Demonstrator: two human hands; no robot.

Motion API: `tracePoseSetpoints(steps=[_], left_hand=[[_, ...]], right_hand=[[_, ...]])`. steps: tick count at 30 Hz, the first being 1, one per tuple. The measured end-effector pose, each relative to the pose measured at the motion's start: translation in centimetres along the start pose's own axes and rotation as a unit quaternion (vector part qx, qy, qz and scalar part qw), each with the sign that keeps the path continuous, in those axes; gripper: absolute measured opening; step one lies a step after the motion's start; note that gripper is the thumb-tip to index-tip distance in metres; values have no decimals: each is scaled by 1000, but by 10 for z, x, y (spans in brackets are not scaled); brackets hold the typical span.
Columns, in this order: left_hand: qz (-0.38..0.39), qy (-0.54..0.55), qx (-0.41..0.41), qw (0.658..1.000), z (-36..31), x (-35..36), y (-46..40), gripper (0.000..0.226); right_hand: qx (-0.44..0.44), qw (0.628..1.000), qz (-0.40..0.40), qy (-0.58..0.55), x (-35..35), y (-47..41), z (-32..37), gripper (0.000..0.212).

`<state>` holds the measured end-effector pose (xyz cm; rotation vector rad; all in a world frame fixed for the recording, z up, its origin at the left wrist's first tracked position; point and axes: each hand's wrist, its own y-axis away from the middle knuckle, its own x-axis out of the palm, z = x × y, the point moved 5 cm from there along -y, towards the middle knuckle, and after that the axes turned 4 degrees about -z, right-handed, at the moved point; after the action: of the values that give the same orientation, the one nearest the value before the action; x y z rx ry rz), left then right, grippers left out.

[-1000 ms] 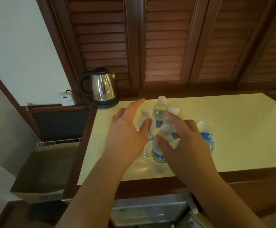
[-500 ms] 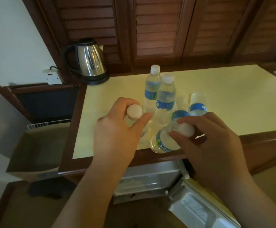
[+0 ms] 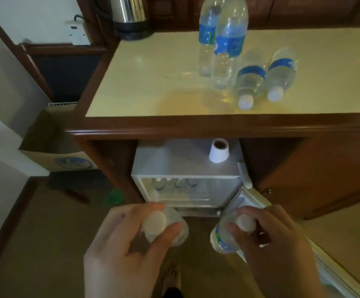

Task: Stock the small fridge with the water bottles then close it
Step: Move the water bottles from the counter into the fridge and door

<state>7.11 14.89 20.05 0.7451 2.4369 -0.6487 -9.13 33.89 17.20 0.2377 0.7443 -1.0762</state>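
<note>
Each hand, left (image 3: 129,239) and right (image 3: 267,235), has its fingers pinching a bottle by the capped neck, in front of the open fridge (image 3: 185,168). Four bottles (image 3: 250,80) remain on the table (image 3: 153,78). Risk: neck grip slipping, or a bottle striking the door (image 3: 258,201).

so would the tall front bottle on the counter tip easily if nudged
Probably: the tall front bottle stands upright, narrow for its height. It looks full, so likely heavy enough to resist light bumps. If toppled, its round body would probably roll across the smooth counter.
</note>
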Motion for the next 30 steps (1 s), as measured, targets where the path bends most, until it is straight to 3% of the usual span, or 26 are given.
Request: tracePoseSetpoints(steps=[3, 10, 14, 17, 19, 30], left_hand=[[4, 10, -32, 999, 50, 46, 34, 35], [33, 11, -70, 997, 175, 165, 65, 32], [40, 1, -86, 995, 236, 221, 70, 32], [26, -2, -80, 996, 271, 252, 68, 33], [26, 7, -73, 997, 287, 268, 64, 33], [59, 47, -62, 995, 344, 317, 39, 30]], right_hand=[[20, 999, 37, 20, 58, 22, -63, 38], [86, 988, 122, 47, 185, 29, -183, 34], [40, 987, 126, 92, 245, 5, -229, 29], [79, 979, 134, 128, 291, -29, -277, 7], [91, 974, 142, 151, 319, -56, -301, 16], [91, 968, 23, 233, 383, -180, -363, 26]])
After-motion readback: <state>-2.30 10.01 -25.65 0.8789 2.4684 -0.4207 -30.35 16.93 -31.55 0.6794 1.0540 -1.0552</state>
